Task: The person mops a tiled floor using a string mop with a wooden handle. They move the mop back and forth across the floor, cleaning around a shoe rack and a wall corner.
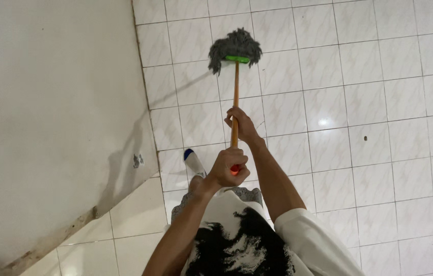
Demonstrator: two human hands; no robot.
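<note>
Both hands grip one mop, held out ahead of the person. The left hand (228,167) is wrapped closed round the top of the handle, at its red end cap. The right hand (242,124) is closed round the orange shaft a little lower. The mop (235,76) runs away from the body, and its grey string head (234,47), on a green bracket, rests on the white tiled floor (380,128), near the base of the wall (48,102) on the left.

Condition of the floor: the tiles to the right are glossy and show a bright reflection, but the view cannot tell whether this is wetness or glaze. A small dark speck (365,138) lies on a tile to the right, well apart from the mop head. The wall's lower edge is stained brown. A foot in a white sock with a blue toe (194,162) stands beside the handle. Judged from this, mopping is in hand; the covered area cannot be determined.
</note>
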